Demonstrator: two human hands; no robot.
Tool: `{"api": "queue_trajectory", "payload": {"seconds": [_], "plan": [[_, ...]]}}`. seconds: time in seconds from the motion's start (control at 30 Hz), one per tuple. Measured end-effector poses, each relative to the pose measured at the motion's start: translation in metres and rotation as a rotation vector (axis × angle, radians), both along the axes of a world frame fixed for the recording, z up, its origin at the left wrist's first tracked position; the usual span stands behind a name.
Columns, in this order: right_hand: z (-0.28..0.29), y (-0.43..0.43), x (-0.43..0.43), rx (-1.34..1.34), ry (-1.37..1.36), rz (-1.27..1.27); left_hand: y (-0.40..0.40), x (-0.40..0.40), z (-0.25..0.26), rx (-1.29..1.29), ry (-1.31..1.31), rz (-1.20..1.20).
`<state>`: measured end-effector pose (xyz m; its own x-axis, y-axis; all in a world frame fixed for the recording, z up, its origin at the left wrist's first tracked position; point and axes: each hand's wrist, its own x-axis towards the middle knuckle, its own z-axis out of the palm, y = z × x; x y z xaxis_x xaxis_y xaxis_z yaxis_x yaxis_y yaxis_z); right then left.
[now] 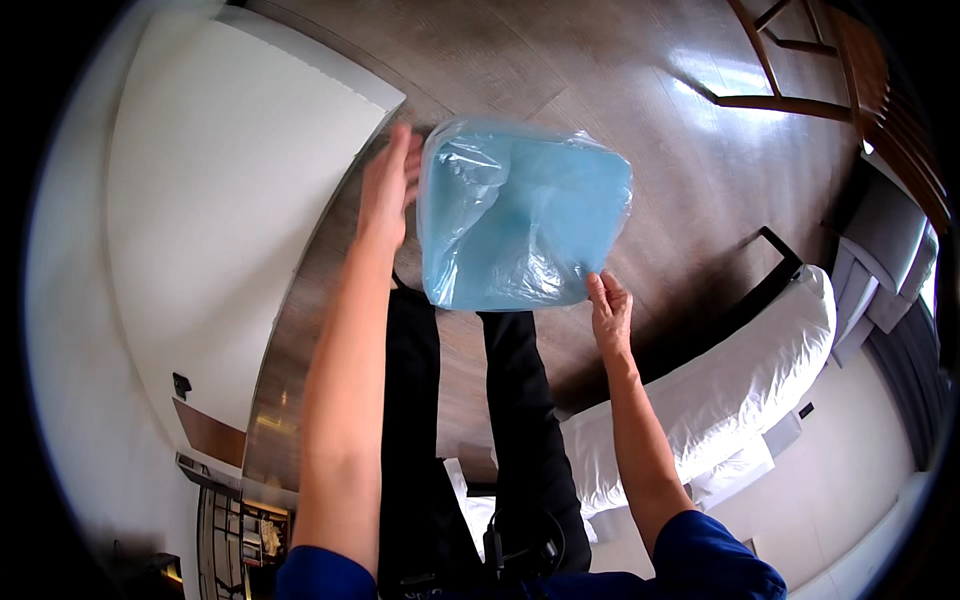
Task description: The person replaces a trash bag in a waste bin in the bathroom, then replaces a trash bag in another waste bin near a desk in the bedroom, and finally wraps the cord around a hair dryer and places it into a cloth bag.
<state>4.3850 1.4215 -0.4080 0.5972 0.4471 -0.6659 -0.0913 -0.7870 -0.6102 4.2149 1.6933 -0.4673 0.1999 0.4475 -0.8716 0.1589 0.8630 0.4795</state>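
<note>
A light blue, rounded rectangular bin or container (562,195), covered in clear, shiny plastic film, is in front of me above the floor. My right hand (611,311) pinches its lower right corner between thumb and fingers. Beside its upper left side is my left hand (390,184), raised with the fingers stretched out and slightly blurred; it seems not to grip the container. Whether its fingertips touch the film I cannot tell. The container's underside is hidden.
Wood-look floor (480,67) lies beneath. A white wall (217,150) stands at the left. At the right are a bed with white bedding (720,382), a dark bed frame corner (780,251), a wooden chair (787,105) and a grey sofa (885,217).
</note>
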Motion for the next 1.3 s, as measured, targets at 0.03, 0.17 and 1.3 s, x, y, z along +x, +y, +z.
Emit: {"api": "queue_trajectory", "payload": {"seconds": [0.03,0.17,1.3], "plan": [[0.002,-0.001,0.003,-0.037,-0.019,0.029,-0.019,-0.015,0.006,-0.008,-0.027,0.018],[0.001,-0.004,-0.014,-0.127,-0.146,0.198,-0.107,-0.052,0.049,0.084,-0.149,-0.073],[-0.043,0.122,0.015,-0.401,0.885,0.543,-0.048,-0.081,0.043,0.495,0.227,-1.28]]}}
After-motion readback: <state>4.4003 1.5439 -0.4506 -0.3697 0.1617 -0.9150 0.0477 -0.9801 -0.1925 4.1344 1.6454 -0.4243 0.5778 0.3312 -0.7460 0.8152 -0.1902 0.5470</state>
